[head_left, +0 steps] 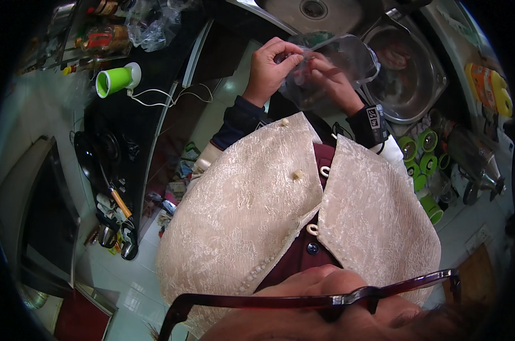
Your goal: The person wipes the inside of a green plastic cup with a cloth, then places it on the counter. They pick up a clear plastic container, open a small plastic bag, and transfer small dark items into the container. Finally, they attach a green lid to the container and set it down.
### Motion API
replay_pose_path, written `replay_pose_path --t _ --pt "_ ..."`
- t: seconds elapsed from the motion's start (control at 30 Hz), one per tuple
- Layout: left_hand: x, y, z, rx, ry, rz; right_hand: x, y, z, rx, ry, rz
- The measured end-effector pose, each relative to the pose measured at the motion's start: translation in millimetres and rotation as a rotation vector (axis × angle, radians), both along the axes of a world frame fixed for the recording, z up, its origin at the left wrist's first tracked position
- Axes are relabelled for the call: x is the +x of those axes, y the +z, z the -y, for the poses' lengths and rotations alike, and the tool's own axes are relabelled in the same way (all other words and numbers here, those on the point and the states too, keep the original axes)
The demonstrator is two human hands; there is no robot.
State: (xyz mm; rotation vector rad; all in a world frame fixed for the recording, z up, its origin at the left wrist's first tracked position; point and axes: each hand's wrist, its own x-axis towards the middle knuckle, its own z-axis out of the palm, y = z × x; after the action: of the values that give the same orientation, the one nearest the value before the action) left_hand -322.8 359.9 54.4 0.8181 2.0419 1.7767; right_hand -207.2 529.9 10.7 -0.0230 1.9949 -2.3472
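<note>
Fingertips pressed together, your left hand point(273, 67) pinches a clear plastic bag point(302, 94) at the top centre of the frame, while your right hand point(336, 84), its fingers partly veiled by the film, grips the same bag just beside. A steel sink bowl point(419, 103) sits at upper right; a green-and-white appliance point(114, 81) rests on the dark worktop point(123, 116) at upper left.

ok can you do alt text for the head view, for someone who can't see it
A person's left hand pinches a clear plastic bag, with the right hand also at it, near a steel sink. Their cream patterned garment fills the centre; a green-and-white device lies on a dark counter to the left.
</note>
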Motion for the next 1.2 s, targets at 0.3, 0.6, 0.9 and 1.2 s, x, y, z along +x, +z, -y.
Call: replay_pose_path --t 0.3,0.6,0.9,1.2 --pt "-5.9 8.2 14.1 0.073 0.086 0.010 -6.6 6.4 9.3 0.063 0.119 0.134" --pt "-2.8 11.5 11.8 0.046 0.032 -0.001 21.5 72.3 -17.6 0.797 -0.154 -0.121" --pt "-5.5 23.2 21.9 -0.140 -0.037 -0.226 68.4 91.9 -51.7 0.685 -0.622 0.277" --pt "-11.2 19.4 26.9 -0.361 -0.079 -0.653 42.8 72.5 -54.3 -0.062 -0.478 0.181"
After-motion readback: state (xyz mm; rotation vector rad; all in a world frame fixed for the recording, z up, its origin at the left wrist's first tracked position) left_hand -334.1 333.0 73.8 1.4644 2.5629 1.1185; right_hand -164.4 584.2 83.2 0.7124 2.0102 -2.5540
